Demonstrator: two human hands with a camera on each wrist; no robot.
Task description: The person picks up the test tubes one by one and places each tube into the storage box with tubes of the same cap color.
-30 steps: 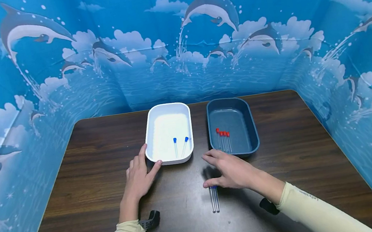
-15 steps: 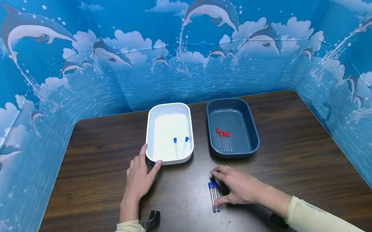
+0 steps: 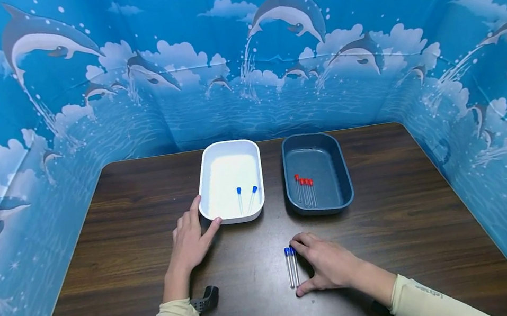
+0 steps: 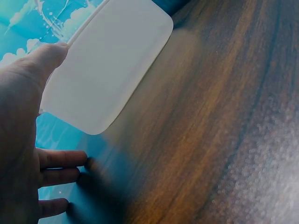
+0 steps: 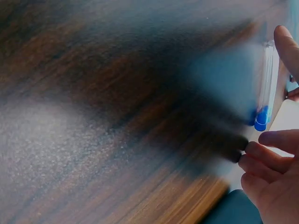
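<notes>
In the head view, my left hand [image 3: 190, 241] rests on the near left corner of a white tray [image 3: 235, 220], index finger and thumb straight along its rim. Inside that tray lie two test tubes with blue caps [image 3: 238, 190]. Two more blue-capped test tubes [image 3: 290, 270] lie side by side on the table, caps pointing away. My right hand [image 3: 327, 263] spans the right-hand one lengthwise, index fingertip at the cap and thumb at the bottom end. From the right wrist, a small gap shows between the index finger [image 5: 271, 138] and the blue cap [image 5: 261, 122].
A dark blue-grey tray [image 3: 339, 168] stands right of the white one, with several red-capped test tubes [image 3: 306, 188] in it. Both trays sit on the dark wooden table [image 3: 115, 240]. A blue dolphin-print curtain [image 3: 246, 100] surrounds the table's back and sides.
My right hand has come nearer, from beside the dark tray to the right side of the two tubes on the table, its finger and thumb now at one tube's ends. My left hand stays put.
</notes>
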